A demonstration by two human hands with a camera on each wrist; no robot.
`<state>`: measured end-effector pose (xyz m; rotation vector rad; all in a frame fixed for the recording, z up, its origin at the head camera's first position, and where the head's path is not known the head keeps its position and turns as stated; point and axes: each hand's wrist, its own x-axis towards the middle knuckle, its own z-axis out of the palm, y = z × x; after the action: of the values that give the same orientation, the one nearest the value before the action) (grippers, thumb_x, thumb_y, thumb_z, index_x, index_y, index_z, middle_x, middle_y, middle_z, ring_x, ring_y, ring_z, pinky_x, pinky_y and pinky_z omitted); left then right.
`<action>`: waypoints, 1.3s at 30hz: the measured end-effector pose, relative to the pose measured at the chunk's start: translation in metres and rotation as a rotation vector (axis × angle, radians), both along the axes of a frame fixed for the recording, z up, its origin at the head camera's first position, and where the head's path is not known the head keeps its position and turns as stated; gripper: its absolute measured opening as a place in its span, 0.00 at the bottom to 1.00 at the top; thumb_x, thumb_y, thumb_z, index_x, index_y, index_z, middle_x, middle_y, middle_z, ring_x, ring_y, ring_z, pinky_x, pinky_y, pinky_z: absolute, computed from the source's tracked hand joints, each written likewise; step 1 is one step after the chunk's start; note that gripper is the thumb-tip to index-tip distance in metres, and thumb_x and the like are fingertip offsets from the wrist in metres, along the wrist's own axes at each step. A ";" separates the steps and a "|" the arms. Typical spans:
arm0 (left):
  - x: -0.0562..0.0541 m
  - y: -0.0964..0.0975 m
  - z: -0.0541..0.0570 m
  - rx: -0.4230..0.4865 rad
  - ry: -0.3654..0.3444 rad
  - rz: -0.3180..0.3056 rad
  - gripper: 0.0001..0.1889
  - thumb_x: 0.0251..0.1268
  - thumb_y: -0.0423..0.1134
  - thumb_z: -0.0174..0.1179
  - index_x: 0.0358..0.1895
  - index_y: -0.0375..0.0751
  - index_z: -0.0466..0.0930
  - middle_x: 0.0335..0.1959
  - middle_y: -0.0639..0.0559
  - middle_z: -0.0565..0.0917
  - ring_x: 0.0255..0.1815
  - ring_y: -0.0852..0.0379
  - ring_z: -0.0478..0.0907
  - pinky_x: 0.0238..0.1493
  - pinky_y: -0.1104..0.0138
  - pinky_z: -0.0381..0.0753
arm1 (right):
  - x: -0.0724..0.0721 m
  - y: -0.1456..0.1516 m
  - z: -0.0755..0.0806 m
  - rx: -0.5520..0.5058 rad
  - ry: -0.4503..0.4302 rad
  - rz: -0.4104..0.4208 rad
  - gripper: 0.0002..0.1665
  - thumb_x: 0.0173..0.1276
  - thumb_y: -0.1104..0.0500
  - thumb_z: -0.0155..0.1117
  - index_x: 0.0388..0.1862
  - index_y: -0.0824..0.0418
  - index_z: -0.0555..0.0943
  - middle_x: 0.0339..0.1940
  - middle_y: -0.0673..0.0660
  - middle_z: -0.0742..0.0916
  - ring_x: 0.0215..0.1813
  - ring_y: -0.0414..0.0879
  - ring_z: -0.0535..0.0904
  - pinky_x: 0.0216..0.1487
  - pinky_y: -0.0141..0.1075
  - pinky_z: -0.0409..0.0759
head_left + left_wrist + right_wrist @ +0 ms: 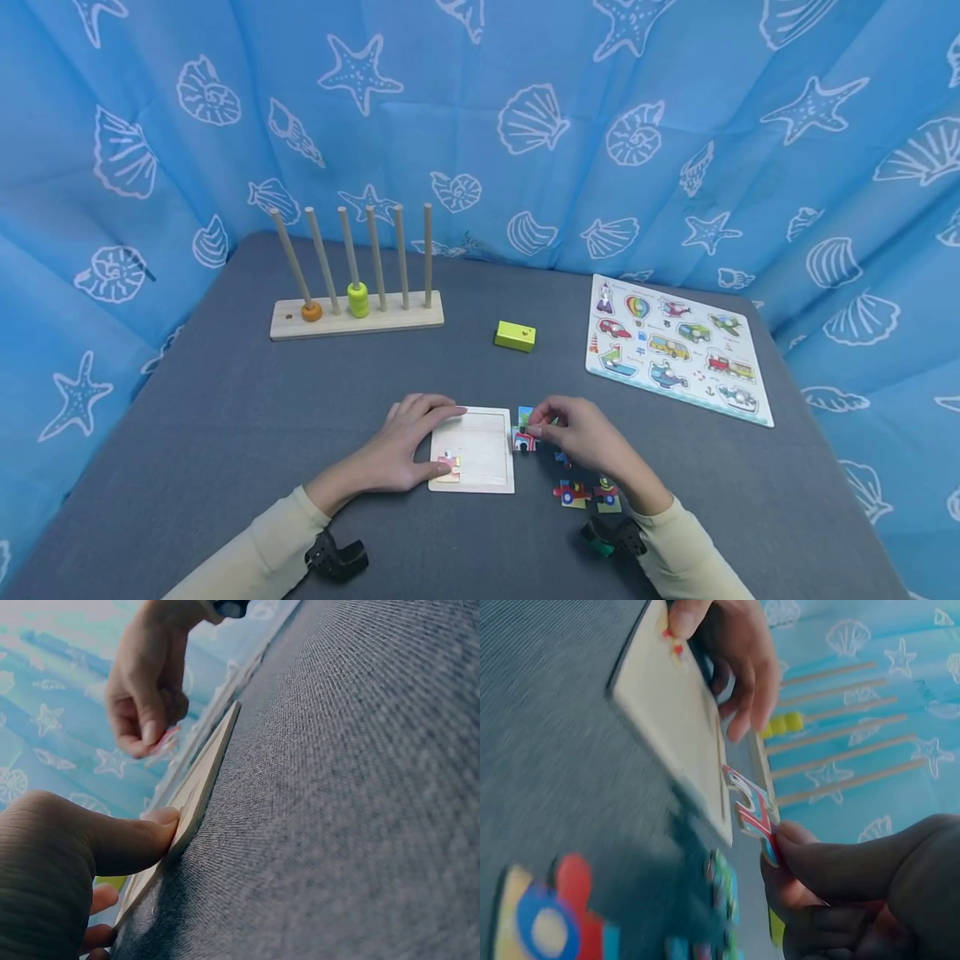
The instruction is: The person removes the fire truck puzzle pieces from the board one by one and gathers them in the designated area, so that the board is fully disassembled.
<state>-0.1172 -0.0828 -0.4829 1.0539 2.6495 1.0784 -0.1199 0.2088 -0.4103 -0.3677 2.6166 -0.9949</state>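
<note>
My left hand (408, 442) holds a shallow square wooden puzzle tray (483, 486) by its left side, thumb near the front corner and fingers at the far edge. Beside that thumb, a puzzle piece (448, 477) lies in the tray's front left corner. With thumb and fingertips, my right hand (581, 429) pinches a red, white and blue jigsaw piece (754, 806), raised just off the tray's right edge. Several loose puzzle pieces (573, 494) lie to the right of the tray, partly under my right hand and wrist.
Behind the tray lies a yellow-green block (515, 336). A wooden peg stand (360, 327) with upright rods and a few orange and green beads is at the back left. At the back right lies a picture board (678, 350) of vehicles. A blue shell-patterned curtain (480, 125) borders the grey table.
</note>
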 end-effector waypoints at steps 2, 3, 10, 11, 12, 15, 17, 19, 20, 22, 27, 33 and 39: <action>0.000 0.000 -0.001 0.009 0.016 -0.008 0.33 0.61 0.52 0.60 0.70 0.57 0.63 0.67 0.54 0.66 0.67 0.52 0.58 0.62 0.47 0.57 | 0.002 0.006 -0.001 -0.002 -0.005 0.019 0.02 0.67 0.59 0.64 0.35 0.57 0.81 0.29 0.49 0.82 0.28 0.42 0.73 0.28 0.32 0.72; 0.000 0.000 -0.001 0.013 0.025 -0.011 0.32 0.62 0.53 0.60 0.70 0.57 0.64 0.67 0.53 0.66 0.67 0.52 0.58 0.61 0.47 0.57 | 0.003 0.008 -0.002 -0.003 -0.006 0.024 0.02 0.66 0.59 0.64 0.35 0.57 0.81 0.29 0.49 0.82 0.29 0.42 0.73 0.29 0.32 0.72; 0.000 -0.001 -0.003 0.021 0.035 -0.019 0.30 0.63 0.54 0.58 0.69 0.55 0.67 0.67 0.51 0.66 0.67 0.51 0.58 0.61 0.45 0.57 | 0.009 0.009 -0.008 0.010 0.020 0.005 0.03 0.64 0.61 0.66 0.35 0.57 0.80 0.29 0.48 0.82 0.28 0.42 0.73 0.28 0.31 0.71; 0.000 -0.001 -0.002 0.023 0.031 -0.020 0.30 0.63 0.54 0.58 0.69 0.55 0.67 0.67 0.51 0.66 0.67 0.51 0.58 0.61 0.45 0.57 | 0.010 0.009 -0.009 0.014 0.025 0.003 0.03 0.64 0.61 0.66 0.35 0.57 0.80 0.29 0.48 0.82 0.28 0.42 0.73 0.27 0.31 0.71; 0.000 -0.001 -0.002 0.024 0.028 -0.019 0.30 0.63 0.54 0.58 0.68 0.55 0.67 0.67 0.51 0.66 0.67 0.51 0.58 0.61 0.45 0.57 | 0.010 0.008 -0.009 0.022 0.034 0.002 0.03 0.64 0.61 0.66 0.35 0.57 0.80 0.29 0.48 0.83 0.28 0.41 0.72 0.27 0.31 0.71; 0.000 -0.001 -0.001 0.028 0.026 -0.018 0.29 0.63 0.53 0.58 0.68 0.56 0.67 0.67 0.50 0.66 0.68 0.50 0.58 0.61 0.45 0.57 | 0.011 0.008 -0.012 0.047 0.061 0.010 0.03 0.64 0.61 0.66 0.35 0.57 0.80 0.29 0.48 0.83 0.28 0.41 0.72 0.27 0.30 0.71; 0.001 -0.001 -0.001 0.032 0.026 -0.017 0.29 0.63 0.53 0.59 0.68 0.56 0.67 0.67 0.50 0.66 0.68 0.50 0.58 0.61 0.45 0.57 | 0.011 0.007 -0.013 0.068 0.080 0.020 0.03 0.63 0.62 0.67 0.35 0.58 0.81 0.30 0.48 0.83 0.29 0.40 0.73 0.29 0.31 0.72; 0.001 -0.001 0.000 0.030 0.022 -0.016 0.29 0.63 0.53 0.59 0.68 0.57 0.67 0.67 0.50 0.66 0.68 0.51 0.58 0.62 0.45 0.57 | 0.012 0.005 -0.014 0.093 0.088 0.022 0.04 0.62 0.62 0.68 0.34 0.57 0.81 0.30 0.47 0.83 0.30 0.40 0.73 0.31 0.31 0.72; 0.001 -0.001 0.000 0.031 0.019 -0.016 0.29 0.63 0.53 0.59 0.68 0.57 0.67 0.67 0.50 0.66 0.68 0.51 0.58 0.62 0.45 0.56 | 0.012 0.004 -0.014 0.107 0.089 0.020 0.05 0.61 0.62 0.69 0.34 0.57 0.81 0.30 0.47 0.82 0.31 0.40 0.73 0.32 0.31 0.72; 0.001 -0.001 0.001 0.029 0.018 -0.016 0.29 0.63 0.53 0.59 0.68 0.57 0.67 0.67 0.50 0.66 0.68 0.51 0.58 0.62 0.45 0.56 | 0.013 0.003 -0.014 0.132 0.085 0.016 0.06 0.60 0.61 0.70 0.34 0.56 0.81 0.30 0.47 0.82 0.32 0.40 0.73 0.33 0.32 0.72; 0.001 -0.001 0.001 0.032 0.020 -0.019 0.29 0.63 0.53 0.59 0.68 0.55 0.68 0.67 0.50 0.66 0.68 0.50 0.58 0.62 0.45 0.56 | 0.016 -0.001 -0.015 0.179 0.085 0.007 0.08 0.59 0.60 0.72 0.34 0.55 0.80 0.30 0.45 0.81 0.33 0.38 0.72 0.35 0.33 0.74; 0.002 -0.001 0.001 0.024 0.012 -0.020 0.29 0.63 0.53 0.59 0.68 0.55 0.68 0.67 0.50 0.66 0.67 0.51 0.58 0.62 0.46 0.57 | 0.019 -0.002 -0.012 0.195 0.117 0.028 0.08 0.59 0.61 0.71 0.36 0.56 0.81 0.31 0.46 0.81 0.35 0.40 0.73 0.37 0.35 0.75; 0.001 0.000 0.002 0.007 0.004 -0.018 0.29 0.63 0.51 0.59 0.68 0.56 0.67 0.67 0.52 0.65 0.68 0.52 0.58 0.62 0.46 0.57 | 0.025 -0.008 -0.008 0.174 0.193 0.036 0.09 0.59 0.60 0.72 0.36 0.55 0.81 0.30 0.44 0.81 0.32 0.38 0.72 0.34 0.32 0.73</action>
<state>-0.1159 -0.0826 -0.4811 1.0805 2.6356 1.0837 -0.0950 0.2011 -0.4184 -0.4868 2.8318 -0.7454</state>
